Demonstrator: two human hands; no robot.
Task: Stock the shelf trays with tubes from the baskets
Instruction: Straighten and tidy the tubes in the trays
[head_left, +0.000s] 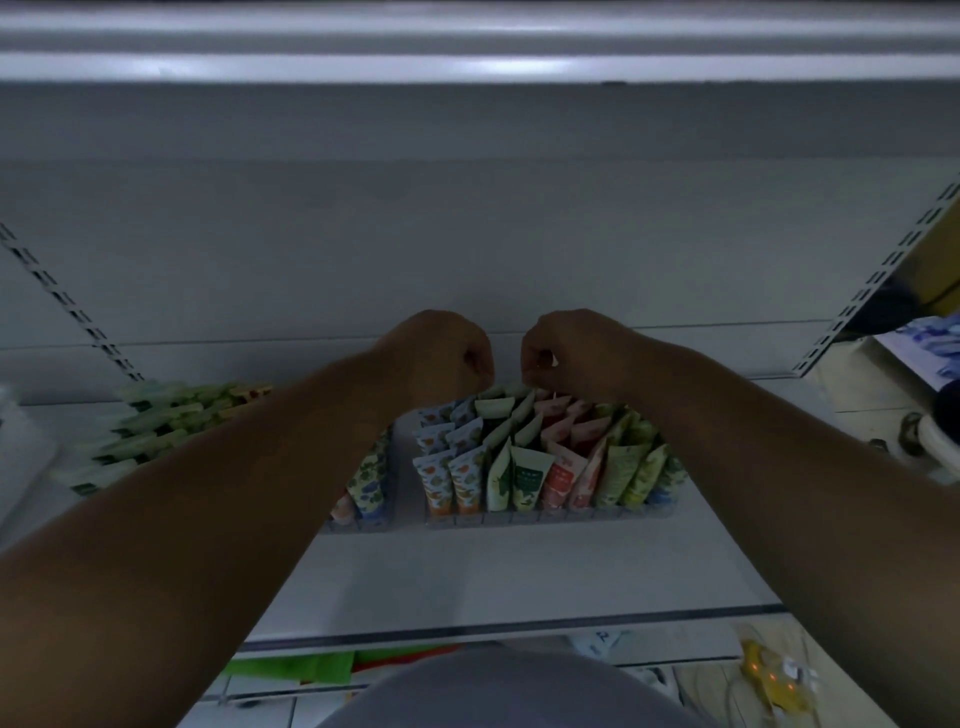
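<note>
Tubes (524, 475) glossy, probably plastic; tray (545, 517) clear plastic; shelf (467, 566) smooth, matt white.

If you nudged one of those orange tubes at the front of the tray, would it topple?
Probably not far: the orange tube stands packed against neighbours inside the clear tray, which should prop it. It looks small and likely light. The flat crimped top suggests a soft, squeezable body, so it may flex rather than slide.

left tray (358, 525) half hidden by forearm, hands' (441, 353) fingers unseen
</note>
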